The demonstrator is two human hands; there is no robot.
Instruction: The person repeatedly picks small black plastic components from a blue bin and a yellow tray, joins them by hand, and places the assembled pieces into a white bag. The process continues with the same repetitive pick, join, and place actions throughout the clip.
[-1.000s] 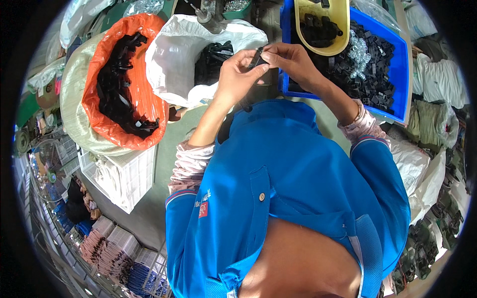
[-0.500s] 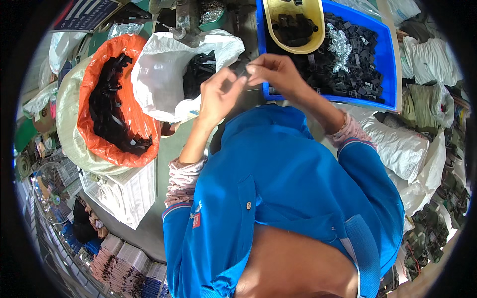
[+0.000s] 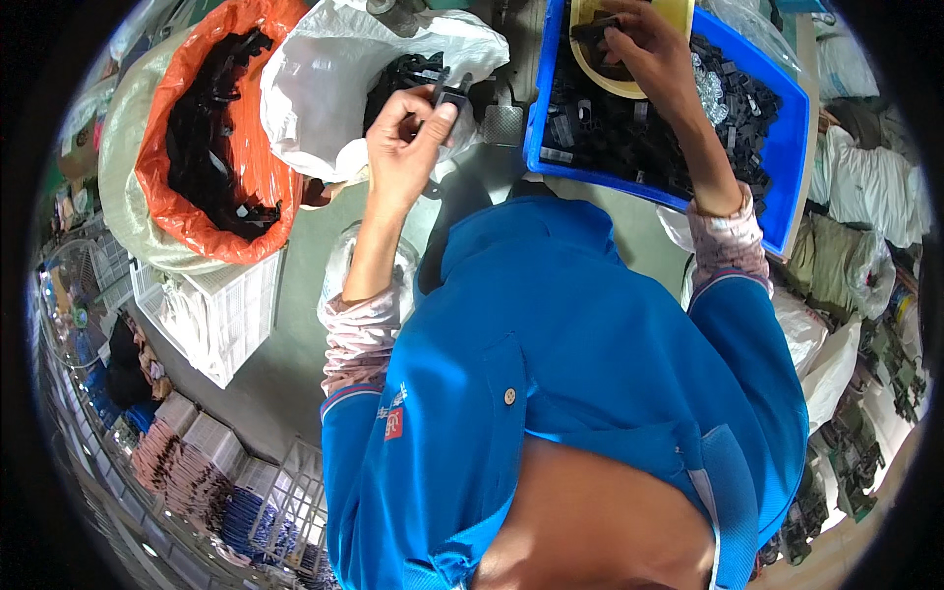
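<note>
My left hand (image 3: 401, 147) is closed, thumb and fingers pinching a small black plastic clip (image 3: 451, 97) with prongs pointing up. It hovers at the right side of a white sack (image 3: 315, 93) whose mouth shows black plastic parts (image 3: 401, 79). My right hand (image 3: 654, 54) is over a yellow tub (image 3: 621, 88), its fingers closed about a dark plastic piece (image 3: 592, 32); the piece's exact shape is hard to make out. The tub rests in a blue bin (image 3: 798, 162) holding many small black parts (image 3: 629, 147).
Left of the white sack stands an orange bag (image 3: 280, 147) of long black parts, above a white plastic basket (image 3: 231, 315). Clear coiled pieces (image 3: 710, 88) lie in the blue bin. Wrapped white bundles (image 3: 846, 162) are stacked at the right. A metal plate (image 3: 502, 125) sits between sack and bin.
My hands were together in the middle and have parted. The right has moved right and away to the yellow tub; the left stays near the sack with the black clip. The view has shifted.
</note>
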